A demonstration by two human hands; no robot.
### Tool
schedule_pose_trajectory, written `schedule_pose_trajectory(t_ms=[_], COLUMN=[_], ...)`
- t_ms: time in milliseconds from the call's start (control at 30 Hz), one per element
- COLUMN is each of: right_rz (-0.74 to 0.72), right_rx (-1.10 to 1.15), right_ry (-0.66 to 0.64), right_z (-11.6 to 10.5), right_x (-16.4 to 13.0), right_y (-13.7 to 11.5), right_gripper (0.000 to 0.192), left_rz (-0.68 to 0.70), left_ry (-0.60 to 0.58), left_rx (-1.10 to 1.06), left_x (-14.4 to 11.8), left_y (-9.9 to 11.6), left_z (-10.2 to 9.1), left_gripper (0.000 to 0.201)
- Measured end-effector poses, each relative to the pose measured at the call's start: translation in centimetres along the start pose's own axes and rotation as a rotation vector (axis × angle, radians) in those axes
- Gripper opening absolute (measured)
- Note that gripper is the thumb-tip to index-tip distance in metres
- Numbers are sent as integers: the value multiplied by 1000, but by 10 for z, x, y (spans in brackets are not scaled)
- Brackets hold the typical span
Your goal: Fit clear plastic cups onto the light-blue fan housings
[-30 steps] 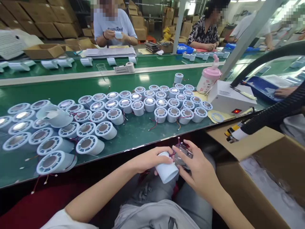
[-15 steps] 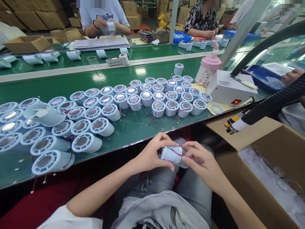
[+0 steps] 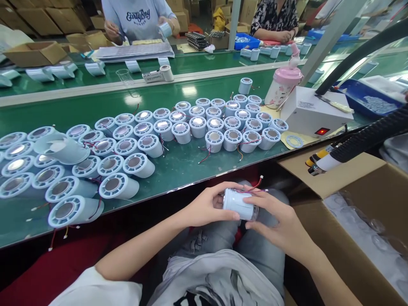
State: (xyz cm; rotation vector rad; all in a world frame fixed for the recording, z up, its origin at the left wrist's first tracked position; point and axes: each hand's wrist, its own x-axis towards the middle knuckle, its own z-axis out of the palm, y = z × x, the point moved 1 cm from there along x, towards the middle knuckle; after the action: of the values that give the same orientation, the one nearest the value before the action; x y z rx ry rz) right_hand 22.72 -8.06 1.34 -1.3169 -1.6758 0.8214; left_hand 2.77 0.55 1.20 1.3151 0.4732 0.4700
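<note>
- Steadying the pale-blue cylinder (image 3: 239, 206) above my lap (image 3: 261, 242): my left hand (image 3: 213, 205) curls round its left end, thumb pressing the near side.
- My right hand (image 3: 270, 208) spans the right end, fingers upon it, thumb spread below; whether they pinch, I cannot tell.
- Red wires (image 3: 256, 186) rise at the far side; guiding them clear of my fingertips should prevent snagging.
- Light, even pressure seems best.

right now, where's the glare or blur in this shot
Head view: white glare patches on the green belt and on some silvery discs; same head view, far cartons look soft; the held blue cylinder looks fairly clear in the head view.
</note>
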Motion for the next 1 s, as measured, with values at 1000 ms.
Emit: schedule_pose_trajectory(t_ms=[1000], right_rz=[113], right_rx=[398], right_ry=[930], right_z=[-33], right_x=[-15], right_y=[123], right_gripper=[49], left_rz=[-225], left_ry=[-220], left_rx=[-174], left_x=[192], left_y=[-17], left_z=[49], left_gripper=[55])
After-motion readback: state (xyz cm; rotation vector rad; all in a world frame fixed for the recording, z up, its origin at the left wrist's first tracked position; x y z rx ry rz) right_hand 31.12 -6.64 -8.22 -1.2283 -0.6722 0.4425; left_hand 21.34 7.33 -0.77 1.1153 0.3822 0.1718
